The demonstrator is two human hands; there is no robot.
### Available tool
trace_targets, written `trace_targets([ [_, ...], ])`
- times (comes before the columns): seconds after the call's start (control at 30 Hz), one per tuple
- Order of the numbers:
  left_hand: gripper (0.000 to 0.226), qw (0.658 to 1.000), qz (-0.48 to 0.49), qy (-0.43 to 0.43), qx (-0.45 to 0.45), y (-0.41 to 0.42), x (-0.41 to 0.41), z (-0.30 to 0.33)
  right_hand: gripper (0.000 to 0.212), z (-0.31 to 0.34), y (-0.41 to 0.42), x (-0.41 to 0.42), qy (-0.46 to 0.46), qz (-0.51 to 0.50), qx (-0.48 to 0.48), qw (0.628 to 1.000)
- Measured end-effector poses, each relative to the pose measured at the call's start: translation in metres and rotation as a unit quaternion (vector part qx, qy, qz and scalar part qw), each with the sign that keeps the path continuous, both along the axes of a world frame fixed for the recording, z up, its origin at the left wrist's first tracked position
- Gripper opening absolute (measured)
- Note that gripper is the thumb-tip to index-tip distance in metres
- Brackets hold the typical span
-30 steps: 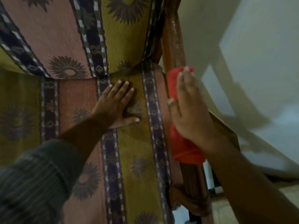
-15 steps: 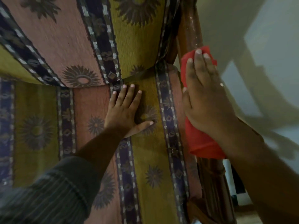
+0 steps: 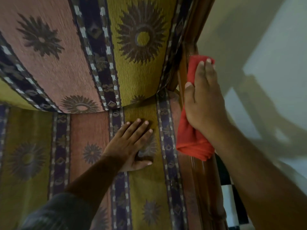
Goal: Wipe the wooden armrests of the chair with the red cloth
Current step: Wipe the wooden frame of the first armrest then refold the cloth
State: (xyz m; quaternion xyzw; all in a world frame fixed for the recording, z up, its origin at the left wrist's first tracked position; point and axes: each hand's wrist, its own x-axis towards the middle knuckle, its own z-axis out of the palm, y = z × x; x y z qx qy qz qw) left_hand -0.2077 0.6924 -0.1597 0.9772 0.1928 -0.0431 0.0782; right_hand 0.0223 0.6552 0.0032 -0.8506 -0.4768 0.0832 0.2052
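The right hand (image 3: 203, 103) is lying flat on a folded red cloth (image 3: 191, 140), its fingers close together and pressing the cloth onto the long brown wooden armrest (image 3: 199, 180) on the right side of the chair. The cloth is wrapping over the wood near the striped, flower-patterned back cushion (image 3: 99, 47). The left hand (image 3: 131, 145) is resting open on the striped seat cushion (image 3: 149, 188), fingers spread, holding nothing. A pale wall (image 3: 265, 47) is standing beside the chair.
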Motion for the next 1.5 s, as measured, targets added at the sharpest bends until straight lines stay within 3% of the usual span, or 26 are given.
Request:
trace_targets([
  [0.23, 0.107, 1.0, 0.004, 0.0, -0.007, -0.001, 0.001, -0.005, 0.064, 0.003, 0.037, 0.008, -0.196, 0.128, -0.065, 0.97],
  [0.3, 0.107, 1.0, 0.006, 0.007, -0.009, 0.0, 0.001, -0.002, 0.063, 0.003, 0.044, 0.008, -0.166, 0.096, -0.046, 0.98],
  [0.43, 0.106, 1.0, 0.01, 0.008, -0.018, -0.001, 0.001, 0.003, 0.06, 0.004, 0.038, 0.015, 0.058, -0.07, 0.009, 0.996],
  [0.47, 0.106, 1.0, 0.012, 0.006, -0.021, 0.0, 0.0, 0.002, 0.059, 0.005, 0.033, 0.014, 0.067, -0.077, 0.01, 0.995],
  [0.63, 0.106, 1.0, 0.009, -0.003, -0.017, -0.001, 0.0, -0.003, 0.059, 0.002, 0.027, 0.008, -0.073, 0.036, -0.013, 0.997],
  [0.83, 0.106, 1.0, 0.009, 0.006, -0.005, -0.002, 0.002, 0.003, 0.063, 0.005, 0.044, 0.018, -0.156, 0.106, -0.062, 0.98],
  [0.93, 0.105, 1.0, 0.008, 0.006, -0.004, -0.001, 0.001, 0.005, 0.066, 0.004, 0.044, 0.016, -0.135, 0.102, -0.058, 0.984],
  [1.1, 0.104, 1.0, 0.008, 0.002, -0.003, -0.002, 0.0, 0.004, 0.067, 0.003, 0.007, 0.007, 0.072, -0.016, -0.014, 0.997],
  [1.13, 0.104, 1.0, 0.009, 0.003, -0.006, -0.002, 0.001, 0.003, 0.067, 0.002, -0.004, 0.002, 0.064, -0.012, -0.019, 0.998],
  [1.3, 0.104, 1.0, 0.008, 0.003, 0.001, -0.003, 0.001, 0.0, 0.065, 0.0, -0.005, -0.006, -0.147, 0.102, -0.069, 0.981],
  [1.37, 0.104, 1.0, 0.009, 0.001, 0.001, -0.003, 0.0, 0.0, 0.064, 0.002, 0.016, 0.004, -0.168, 0.127, -0.085, 0.974],
  [1.5, 0.105, 1.0, 0.006, 0.003, -0.002, -0.003, 0.0, 0.002, 0.065, 0.006, 0.047, 0.019, -0.122, 0.097, -0.064, 0.986],
])
